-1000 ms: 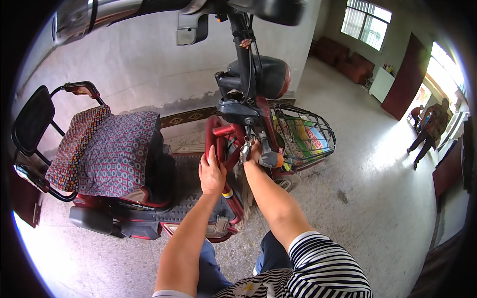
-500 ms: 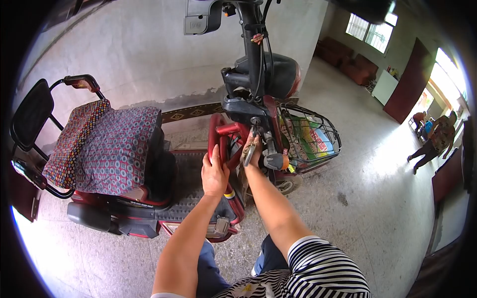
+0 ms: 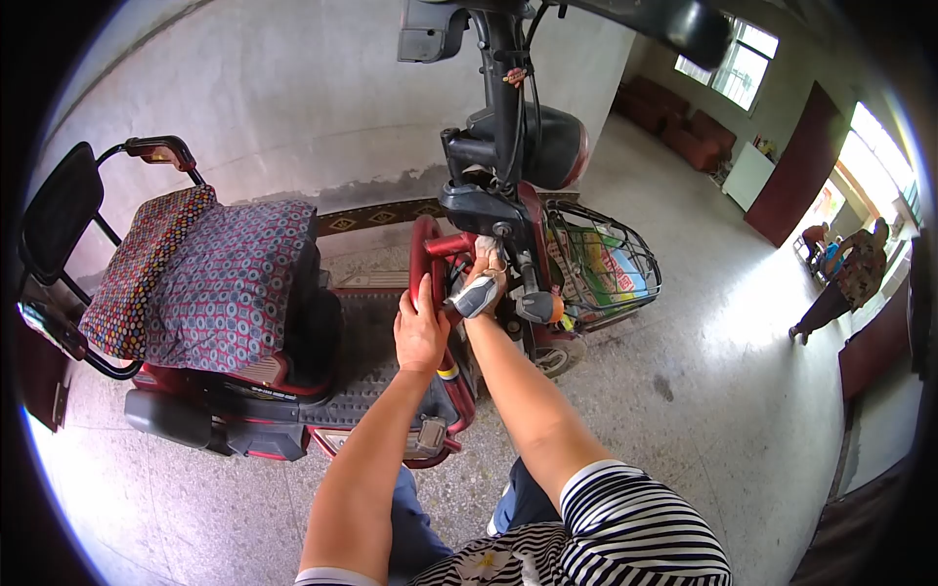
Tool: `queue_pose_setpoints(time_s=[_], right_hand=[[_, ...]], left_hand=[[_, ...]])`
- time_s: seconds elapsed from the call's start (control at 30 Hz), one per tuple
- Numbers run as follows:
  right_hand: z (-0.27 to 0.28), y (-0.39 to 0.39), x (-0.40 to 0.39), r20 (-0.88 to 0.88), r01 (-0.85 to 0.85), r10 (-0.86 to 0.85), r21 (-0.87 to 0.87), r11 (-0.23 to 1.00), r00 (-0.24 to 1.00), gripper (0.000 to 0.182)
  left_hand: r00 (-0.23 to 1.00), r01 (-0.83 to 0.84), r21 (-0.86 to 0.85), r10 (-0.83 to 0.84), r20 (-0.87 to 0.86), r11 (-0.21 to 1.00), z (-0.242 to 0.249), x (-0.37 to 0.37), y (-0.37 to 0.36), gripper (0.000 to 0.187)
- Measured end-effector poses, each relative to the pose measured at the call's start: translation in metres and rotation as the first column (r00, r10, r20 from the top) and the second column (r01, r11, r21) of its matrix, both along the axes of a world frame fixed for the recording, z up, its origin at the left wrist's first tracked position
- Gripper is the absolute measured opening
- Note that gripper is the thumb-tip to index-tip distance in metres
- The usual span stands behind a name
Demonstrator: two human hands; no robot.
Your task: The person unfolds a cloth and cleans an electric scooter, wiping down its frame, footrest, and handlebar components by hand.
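Note:
My left hand (image 3: 421, 330) is closed around the red tubular bar (image 3: 424, 246) at the front of a parked red electric scooter (image 3: 357, 361). Close beside it, my right hand (image 3: 491, 278) has its fingers bent round a grey-and-white cloth (image 3: 478, 295). A pale bit of it shows near my fingertips, just below the black steering column (image 3: 503, 98). Part of my right hand is covered by the cloth. To the right of that hand sits an orange turn signal (image 3: 543, 308).
A wire basket (image 3: 635, 293) with colourful packaging hangs at the scooter's front. Patterned cushions (image 3: 225, 283) cover its seat. Behind stands a bare wall (image 3: 264, 107). Another person (image 3: 848, 278) is at the far right near a bright doorway. Brown sofas (image 3: 699, 140) stand further back.
My right hand has moved slightly left and up, and the cloth now shows more broadly over it. My left hand stays on the red bar. The other person has shifted a little.

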State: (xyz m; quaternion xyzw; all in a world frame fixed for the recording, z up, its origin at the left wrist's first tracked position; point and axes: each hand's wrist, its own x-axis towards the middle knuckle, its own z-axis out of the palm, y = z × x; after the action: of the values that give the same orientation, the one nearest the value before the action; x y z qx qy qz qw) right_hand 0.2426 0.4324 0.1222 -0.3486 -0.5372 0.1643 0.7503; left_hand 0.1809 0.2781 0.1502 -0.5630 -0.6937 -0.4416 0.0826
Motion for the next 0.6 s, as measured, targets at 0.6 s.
queue_pose_setpoints(time_s=[0.6], right_hand=[[0.014, -0.115, 0.12, 0.622, 0.091, 0.342, -0.557, 0.825, 0.705, 0.028]], left_hand=[[0.968, 0.108, -0.046, -0.116, -0.222, 0.993, 0.03, 0.03, -0.046, 0.043]])
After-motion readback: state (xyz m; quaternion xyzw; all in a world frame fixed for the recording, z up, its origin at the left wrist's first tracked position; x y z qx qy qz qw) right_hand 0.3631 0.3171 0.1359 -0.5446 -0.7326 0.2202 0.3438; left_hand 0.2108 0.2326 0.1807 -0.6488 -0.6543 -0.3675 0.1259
